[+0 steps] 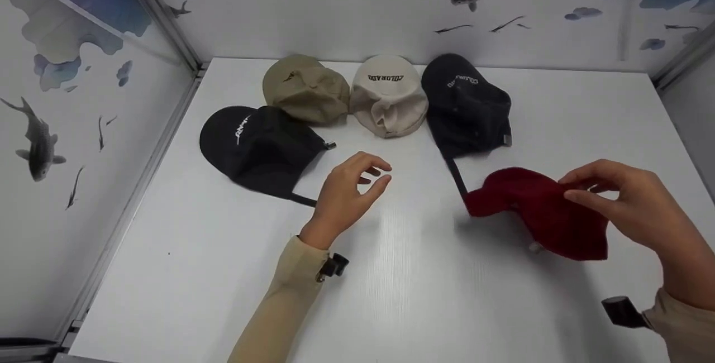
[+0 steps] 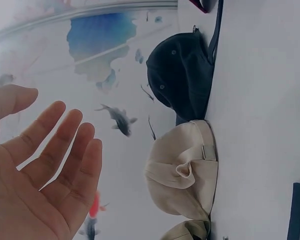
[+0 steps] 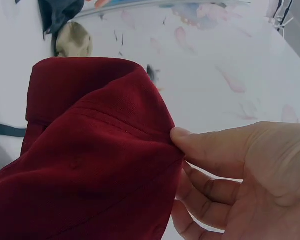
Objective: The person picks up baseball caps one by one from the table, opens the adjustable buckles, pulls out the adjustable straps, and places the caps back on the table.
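Note:
My right hand (image 1: pixel 625 198) pinches a dark red cap (image 1: pixel 544 212) by its crown, thumb on one side and fingers on the other. The red cloth (image 3: pixel 105 150) fills much of the right wrist view and hangs in folds, tilted, over the table at the right. My left hand (image 1: pixel 353 192) is held above the middle of the table with loosely bent fingers and nothing between them. In the left wrist view its fingers are spread apart. Nearest to it lies a black cap (image 1: pixel 268 145) with white lettering, its strap (image 1: pixel 304 200) running toward the left wrist.
An olive cap (image 1: pixel 307 89), a beige cap (image 1: pixel 389 95) and a dark navy cap (image 1: pixel 466 103) sit side by side along the back of the white table (image 1: pixel 391 296). The navy cap's strap (image 1: pixel 456 176) reaches toward the red cap. Printed panels (image 1: pixel 357 11) wall the back and sides.

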Demonstrator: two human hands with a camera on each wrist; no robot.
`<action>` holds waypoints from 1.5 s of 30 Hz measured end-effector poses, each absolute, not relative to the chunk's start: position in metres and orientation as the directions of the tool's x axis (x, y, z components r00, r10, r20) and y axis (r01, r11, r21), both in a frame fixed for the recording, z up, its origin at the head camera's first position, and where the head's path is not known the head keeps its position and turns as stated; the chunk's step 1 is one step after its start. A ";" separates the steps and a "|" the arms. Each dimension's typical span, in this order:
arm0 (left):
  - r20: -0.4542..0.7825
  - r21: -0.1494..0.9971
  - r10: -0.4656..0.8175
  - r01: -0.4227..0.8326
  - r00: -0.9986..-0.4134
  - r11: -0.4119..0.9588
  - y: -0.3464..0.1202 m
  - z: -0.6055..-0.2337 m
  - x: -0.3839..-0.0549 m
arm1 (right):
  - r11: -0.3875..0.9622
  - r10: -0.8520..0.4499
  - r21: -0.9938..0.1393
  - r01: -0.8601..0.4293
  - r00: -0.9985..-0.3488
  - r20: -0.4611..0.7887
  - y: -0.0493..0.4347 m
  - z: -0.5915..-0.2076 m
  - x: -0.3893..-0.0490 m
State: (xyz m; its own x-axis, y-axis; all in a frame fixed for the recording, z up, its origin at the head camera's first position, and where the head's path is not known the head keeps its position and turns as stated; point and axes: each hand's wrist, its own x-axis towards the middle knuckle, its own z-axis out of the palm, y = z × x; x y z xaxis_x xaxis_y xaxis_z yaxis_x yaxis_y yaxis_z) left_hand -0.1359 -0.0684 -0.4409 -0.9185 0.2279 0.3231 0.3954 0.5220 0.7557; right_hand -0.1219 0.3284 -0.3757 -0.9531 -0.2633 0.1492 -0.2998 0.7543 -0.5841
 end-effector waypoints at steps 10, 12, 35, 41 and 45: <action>0.305 0.753 0.229 0.382 -0.924 0.537 -0.069 -0.442 -0.141 | 0.850 -0.178 -0.495 -0.181 -0.983 0.054 0.358 -0.393 -0.140; 0.307 0.745 0.232 0.385 -0.923 0.545 -0.070 -0.442 -0.142 | 0.862 -0.164 -0.481 -0.161 -0.986 0.036 0.362 -0.397 -0.146; 0.218 0.640 0.250 0.331 -0.943 0.693 -0.072 -0.444 -0.196 | 0.933 -0.181 -0.328 -0.149 -0.981 -0.071 0.378 -0.413 -0.222; 0.205 0.602 0.246 0.320 -0.947 0.732 -0.071 -0.447 -0.214 | 0.935 -0.197 -0.313 -0.169 -0.979 -0.060 0.380 -0.416 -0.237; 0.188 0.570 0.225 0.293 -0.956 0.768 -0.069 -0.450 -0.225 | 0.939 -0.203 -0.291 -0.184 -0.978 -0.038 0.379 -0.422 -0.247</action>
